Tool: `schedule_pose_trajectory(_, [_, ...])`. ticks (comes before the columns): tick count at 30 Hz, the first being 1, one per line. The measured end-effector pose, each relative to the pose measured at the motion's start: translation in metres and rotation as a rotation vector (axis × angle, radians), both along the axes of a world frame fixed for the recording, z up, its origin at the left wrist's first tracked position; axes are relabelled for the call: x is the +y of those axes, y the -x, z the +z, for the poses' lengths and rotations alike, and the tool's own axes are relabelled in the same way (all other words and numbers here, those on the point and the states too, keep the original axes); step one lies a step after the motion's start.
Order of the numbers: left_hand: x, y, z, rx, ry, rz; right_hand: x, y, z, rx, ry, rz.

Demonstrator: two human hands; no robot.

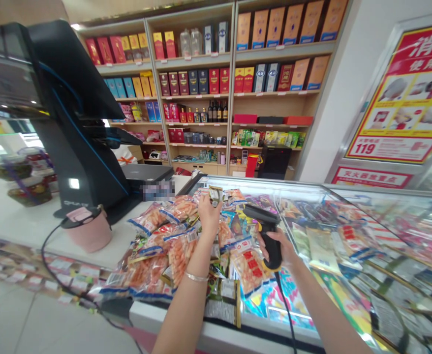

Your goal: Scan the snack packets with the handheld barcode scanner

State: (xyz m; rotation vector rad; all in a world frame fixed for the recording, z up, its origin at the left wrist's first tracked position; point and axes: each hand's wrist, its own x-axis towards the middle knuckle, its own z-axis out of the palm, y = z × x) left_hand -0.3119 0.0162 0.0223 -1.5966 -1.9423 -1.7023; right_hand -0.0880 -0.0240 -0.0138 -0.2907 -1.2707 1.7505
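My left hand (209, 212) reaches over a heap of snack bags and is closed on the edge of a small gold-and-dark snack packet (216, 192). A black handheld barcode scanner (271, 231) is in my right hand (285, 245), with fingers wrapped round its grip. The scanner's head points left, towards the packet, and its cable hangs down to the front. Beneath both hands lie clear bags of orange-brown snacks (181, 255), with blue edges. One such bag with red lettering (249, 265) lies just below the scanner. A dark green packet (221, 302) rests at the front edge.
On the left counter stand a black checkout terminal (86, 128) and a pink container (86, 233). A glass-topped freezer (304, 189) with more bagged goods extends to the right. Shelves of boxed bottles (194, 81) line the back wall. A red notice (404, 98) hangs at right.
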Motion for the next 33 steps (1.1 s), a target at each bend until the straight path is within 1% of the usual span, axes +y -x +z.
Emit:
schedule_pose_trajectory(4, [0.002,0.002,-0.002,0.007,-0.026,0.002,0.001,-0.001,0.002,0.000,0.009,-0.043])
schedule_pose_trajectory(6, [0.002,0.001,-0.003,0.010,-0.031,0.002,-0.002,-0.002,0.007,0.021,-0.006,-0.090])
schedule_pose_trajectory(8, [0.000,-0.002,-0.002,0.006,-0.031,-0.005,-0.009,-0.007,0.017,0.049,-0.030,-0.134])
schedule_pose_trajectory(10, [-0.004,-0.007,0.002,0.013,-0.053,-0.030,-0.020,-0.019,0.029,0.070,-0.056,-0.176])
schedule_pose_trajectory(13, [-0.012,-0.020,0.014,0.059,-0.114,-0.107,-0.040,-0.051,0.047,0.078,-0.093,-0.265])
schedule_pose_trajectory(15, [-0.018,-0.036,0.026,0.088,-0.132,-0.165,-0.052,-0.080,0.058,0.065,-0.107,-0.344])
schedule_pose_trajectory(17, [-0.025,-0.059,0.038,0.112,-0.140,-0.227,-0.064,-0.111,0.067,0.056,-0.114,-0.447])
schedule_pose_trajectory(20, [-0.037,-0.108,0.053,0.161,-0.158,-0.358,-0.079,-0.154,0.077,0.056,-0.116,-0.611])
schedule_pose_trajectory(22, [-0.048,-0.148,0.056,0.176,-0.158,-0.454,-0.088,-0.179,0.080,0.042,-0.102,-0.704])
schedule_pose_trajectory(23, [-0.054,-0.168,0.055,0.169,-0.152,-0.498,-0.092,-0.191,0.080,0.034,-0.094,-0.752])
schedule_pose_trajectory(25, [-0.067,-0.209,0.047,0.135,-0.129,-0.579,-0.098,-0.212,0.076,0.022,-0.080,-0.853])
schedule_pose_trajectory(28, [-0.083,-0.263,0.023,0.062,-0.077,-0.711,-0.108,-0.244,0.059,0.005,-0.034,-1.002])
schedule_pose_trajectory(31, [-0.093,-0.302,-0.008,0.079,0.036,-0.854,-0.117,-0.275,0.034,0.014,0.053,-1.120])
schedule_pose_trajectory(33, [-0.095,-0.317,-0.026,0.168,0.133,-0.905,-0.123,-0.294,0.017,0.052,0.137,-1.175])
